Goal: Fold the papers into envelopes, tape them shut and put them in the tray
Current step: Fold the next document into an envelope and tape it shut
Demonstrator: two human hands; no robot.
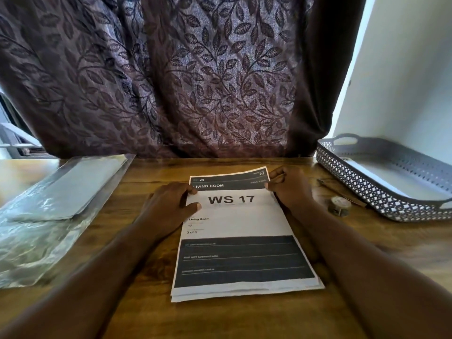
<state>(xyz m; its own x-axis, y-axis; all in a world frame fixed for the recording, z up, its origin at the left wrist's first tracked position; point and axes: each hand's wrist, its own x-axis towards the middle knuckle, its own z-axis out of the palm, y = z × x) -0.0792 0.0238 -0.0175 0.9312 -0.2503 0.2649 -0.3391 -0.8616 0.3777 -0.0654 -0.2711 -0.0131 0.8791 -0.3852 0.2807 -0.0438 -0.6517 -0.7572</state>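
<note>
The papers point(236, 221) lie by the worktop's point(269, 321) near edge; the left hand point(171, 204) and right hand point(289, 185) each keep a pinching grip on the top sheet's far corners.

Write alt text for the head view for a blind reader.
The left hand and right hand hold the far corners of the top sheet, printed WS 17, of a paper stack on a wooden table. A lattice tray and tape roll sit right, a plastic sleeve left.

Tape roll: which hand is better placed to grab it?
Right. The tape roll lies beside the right hand, near the tray; the left hand would have to cross the papers.
</note>
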